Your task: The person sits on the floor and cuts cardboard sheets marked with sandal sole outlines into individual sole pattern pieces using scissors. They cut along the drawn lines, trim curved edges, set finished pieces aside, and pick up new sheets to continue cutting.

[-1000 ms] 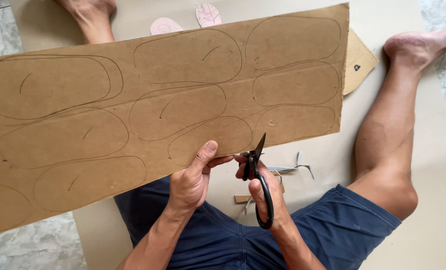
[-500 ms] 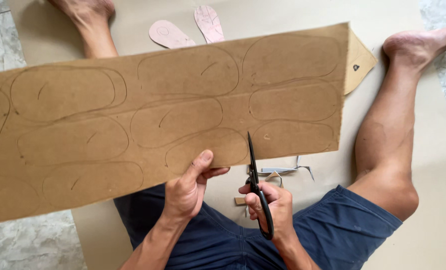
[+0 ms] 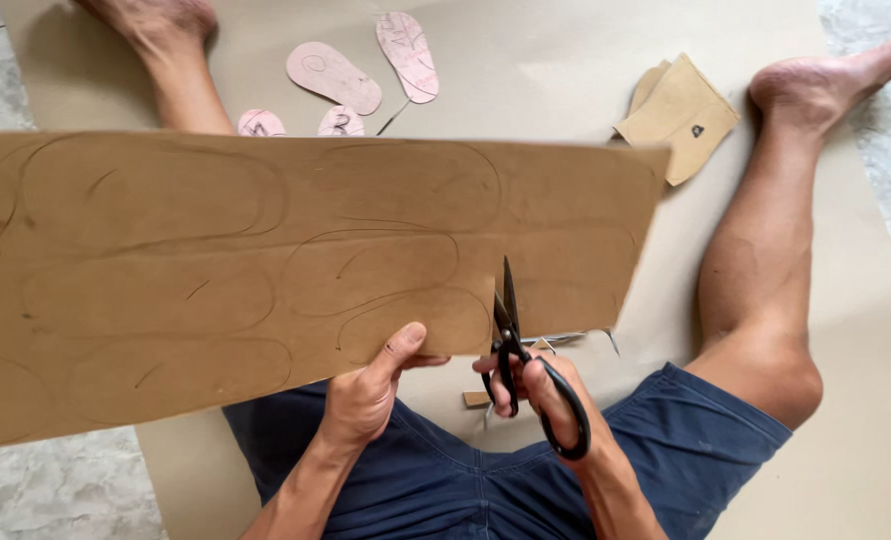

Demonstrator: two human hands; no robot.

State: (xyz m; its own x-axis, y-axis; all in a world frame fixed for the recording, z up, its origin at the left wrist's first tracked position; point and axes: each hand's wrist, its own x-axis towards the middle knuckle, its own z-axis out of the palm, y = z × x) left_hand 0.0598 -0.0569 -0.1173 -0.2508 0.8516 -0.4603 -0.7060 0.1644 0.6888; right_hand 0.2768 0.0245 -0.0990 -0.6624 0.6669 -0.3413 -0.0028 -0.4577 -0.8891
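Observation:
A long brown cardboard sheet (image 3: 215,270) with several sole outlines drawn on it is held up across the view. My left hand (image 3: 370,390) grips its near edge, thumb on top. My right hand (image 3: 545,395) holds black scissors (image 3: 510,335) by the loops. Their blades point away from me and bite into the sheet's near edge, just right of my left thumb.
I sit on brown paper (image 3: 535,60) spread over a stone floor, legs apart, my right knee (image 3: 765,360) bent up. Pink sole templates (image 3: 333,76) lie at the far side. Folded tan pieces (image 3: 680,115) rest near my right foot. Small offcuts (image 3: 475,398) lie by my lap.
The sheet has shifted left and dropped lower in view. The scissors have gone from beside the sheet's edge to cutting up into it. More of the pink templates now show.

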